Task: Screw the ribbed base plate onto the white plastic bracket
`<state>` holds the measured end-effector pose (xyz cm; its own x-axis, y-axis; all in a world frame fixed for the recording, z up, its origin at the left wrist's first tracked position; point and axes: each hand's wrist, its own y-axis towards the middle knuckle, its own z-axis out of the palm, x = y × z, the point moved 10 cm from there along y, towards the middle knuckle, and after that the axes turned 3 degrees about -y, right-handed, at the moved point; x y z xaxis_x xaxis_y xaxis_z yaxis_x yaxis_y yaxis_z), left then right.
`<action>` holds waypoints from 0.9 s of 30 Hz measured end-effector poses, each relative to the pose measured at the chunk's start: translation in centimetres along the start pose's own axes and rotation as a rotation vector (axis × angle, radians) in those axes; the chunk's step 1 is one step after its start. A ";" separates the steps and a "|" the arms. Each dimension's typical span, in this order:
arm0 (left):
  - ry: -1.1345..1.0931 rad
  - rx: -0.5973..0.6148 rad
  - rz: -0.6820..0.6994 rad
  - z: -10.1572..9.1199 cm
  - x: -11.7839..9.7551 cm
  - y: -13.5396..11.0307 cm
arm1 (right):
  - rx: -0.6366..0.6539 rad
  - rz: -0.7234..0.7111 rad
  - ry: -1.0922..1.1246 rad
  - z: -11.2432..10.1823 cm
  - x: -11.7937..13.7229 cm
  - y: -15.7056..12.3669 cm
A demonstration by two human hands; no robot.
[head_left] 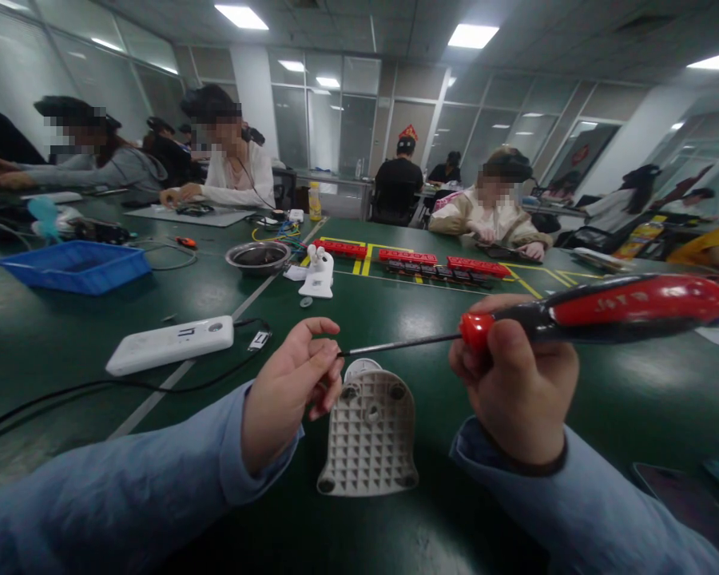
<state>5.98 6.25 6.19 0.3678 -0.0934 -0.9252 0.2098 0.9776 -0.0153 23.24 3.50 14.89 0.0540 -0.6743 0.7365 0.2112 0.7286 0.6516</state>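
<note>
My right hand (518, 379) is closed around a red-and-black screwdriver (599, 313), held sideways with its thin shaft pointing left. My left hand (291, 391) pinches the shaft's tip between thumb and fingers; whether a screw sits there is too small to tell. Just below the tip, between my hands, a white plastic base plate (370, 435) with a ribbed grid underside lies on the green table (395, 319).
A white power strip (171, 344) with a black cable lies to the left, beyond it a blue bin (75, 266) and a metal bowl (257, 257). A small white device (319, 273) and red strips (411, 257) lie ahead. Several people sit around the table.
</note>
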 end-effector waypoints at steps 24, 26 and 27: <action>0.292 0.209 0.075 0.7 -0.9 0.8 | -0.076 0.155 0.133 -0.6 -2.0 1.7; 0.303 0.185 0.116 0.9 -1.6 0.6 | -0.064 0.154 0.122 -0.5 -2.0 1.6; 0.319 0.171 0.133 0.9 -1.9 0.5 | -0.059 0.156 0.118 -0.4 -2.0 1.5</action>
<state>6.22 6.78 8.24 0.1072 0.1218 -0.9868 0.3374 0.9291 0.1513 23.86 5.91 14.31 0.2040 -0.5660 0.7988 0.2483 0.8192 0.5170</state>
